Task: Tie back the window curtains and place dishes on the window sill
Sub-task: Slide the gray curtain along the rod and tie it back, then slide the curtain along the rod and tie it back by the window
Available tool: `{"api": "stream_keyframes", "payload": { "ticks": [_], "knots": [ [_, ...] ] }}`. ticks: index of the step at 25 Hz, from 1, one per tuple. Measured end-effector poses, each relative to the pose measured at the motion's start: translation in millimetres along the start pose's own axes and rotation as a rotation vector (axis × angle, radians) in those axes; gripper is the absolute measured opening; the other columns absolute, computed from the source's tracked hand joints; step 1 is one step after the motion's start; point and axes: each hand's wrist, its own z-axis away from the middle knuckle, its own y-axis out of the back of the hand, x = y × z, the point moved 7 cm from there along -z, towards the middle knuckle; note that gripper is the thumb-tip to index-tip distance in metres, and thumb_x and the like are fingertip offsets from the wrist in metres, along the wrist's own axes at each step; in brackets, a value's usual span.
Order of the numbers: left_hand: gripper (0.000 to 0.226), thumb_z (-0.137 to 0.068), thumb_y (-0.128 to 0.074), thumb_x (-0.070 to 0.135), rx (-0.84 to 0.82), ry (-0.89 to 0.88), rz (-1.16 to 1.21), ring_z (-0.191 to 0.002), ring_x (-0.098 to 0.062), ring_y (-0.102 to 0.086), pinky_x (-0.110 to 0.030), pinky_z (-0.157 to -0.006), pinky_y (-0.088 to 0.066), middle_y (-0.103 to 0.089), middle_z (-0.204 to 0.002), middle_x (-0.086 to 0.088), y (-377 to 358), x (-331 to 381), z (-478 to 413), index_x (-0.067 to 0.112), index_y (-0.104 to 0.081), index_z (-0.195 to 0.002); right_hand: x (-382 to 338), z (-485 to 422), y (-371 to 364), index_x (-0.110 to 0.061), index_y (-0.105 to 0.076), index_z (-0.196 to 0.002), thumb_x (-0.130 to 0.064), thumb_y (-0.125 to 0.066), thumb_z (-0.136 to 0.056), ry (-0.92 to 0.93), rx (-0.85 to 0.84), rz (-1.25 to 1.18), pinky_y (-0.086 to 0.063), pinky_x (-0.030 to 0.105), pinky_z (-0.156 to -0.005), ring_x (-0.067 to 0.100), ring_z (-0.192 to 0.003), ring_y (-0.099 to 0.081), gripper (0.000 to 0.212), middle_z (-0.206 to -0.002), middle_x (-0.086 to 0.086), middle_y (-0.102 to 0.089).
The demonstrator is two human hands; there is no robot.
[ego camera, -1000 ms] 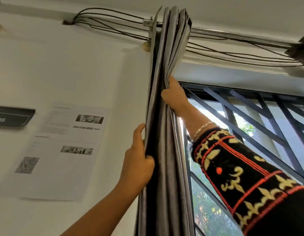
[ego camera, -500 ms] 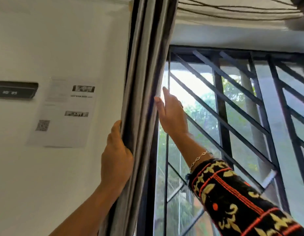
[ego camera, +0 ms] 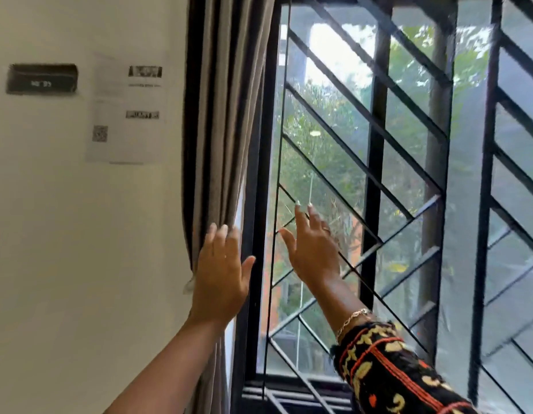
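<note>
Head view is showing the curtain (ego camera: pixel 220 130) gathered into a narrow bundle of grey folds, hanging between the wall and the dark window frame (ego camera: pixel 259 204) at the window's left edge. We are judging it soft and fairly heavy (thick cloth, deep pleats) and likely to slump and fan out if let go. So we are planning to take hold around the whole bundle near mid-height, where a tie would sit. Our left hand (ego camera: pixel 220 279) is lying flat and open against the lower folds, fingers straight, pressing rather than gripping. Our right hand (ego camera: pixel 313 252) is hovering open, fingers spread, before the slanted grille (ego camera: pixel 378 174), holding nothing. Farther left, a printed notice (ego camera: pixel 128 109) and a dark plaque (ego camera: pixel 42 79) are hanging on the wall. No tie or dishes are showing.
</note>
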Motion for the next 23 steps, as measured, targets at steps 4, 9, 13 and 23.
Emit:
{"api": "stream_keyframes", "payload": {
  "ticks": [4, 9, 13, 23],
  "knots": [
    [0.058, -0.074, -0.074, 0.023, -0.116, -0.097, -0.131, -0.123, -0.046, -0.044, -0.059, -0.095, -0.042, -0.054, -0.124, -0.029, -22, 29, 54, -0.007, -0.055, -0.120, 33, 72, -18, -0.018, -0.015, -0.147, -0.044, -0.036, -0.095, -0.016, -0.113, 0.027, -0.022, 0.038, -0.113, 0.026, -0.141, -0.016, 0.062, -0.154, 0.012, -0.017],
    [0.064, -0.061, -0.083, 0.025, -0.232, -0.109, -0.110, -0.116, -0.047, -0.051, -0.059, -0.090, -0.042, -0.057, -0.119, -0.029, -52, 69, 110, -0.005, -0.061, -0.114, 85, 146, -17, -0.018, -0.015, -0.147, -0.044, -0.036, -0.095, -0.027, -0.192, 0.158, -0.016, 0.035, -0.114, 0.024, -0.142, -0.014, 0.062, -0.154, 0.011, -0.016],
    [0.066, -0.055, -0.086, 0.024, -0.350, -0.123, -0.018, -0.113, -0.046, -0.053, -0.058, -0.085, -0.045, -0.059, -0.117, -0.029, -76, 123, 143, -0.005, -0.063, -0.110, 137, 191, 6, -0.017, -0.021, -0.146, -0.041, -0.040, -0.094, -0.096, -0.231, 0.239, -0.023, 0.037, -0.112, 0.026, -0.139, -0.022, 0.060, -0.151, 0.013, -0.023],
    [0.062, -0.062, -0.082, 0.023, -0.388, -0.243, 0.267, -0.115, -0.047, -0.052, -0.058, -0.090, -0.044, -0.057, -0.118, -0.030, -137, 272, 136, -0.005, -0.061, -0.113, 260, 226, 109, -0.008, -0.062, -0.113, -0.027, -0.077, -0.070, -0.165, -0.028, 0.517, -0.053, 0.040, -0.083, 0.032, -0.100, -0.063, 0.050, -0.111, 0.016, -0.063]
  ]
}}
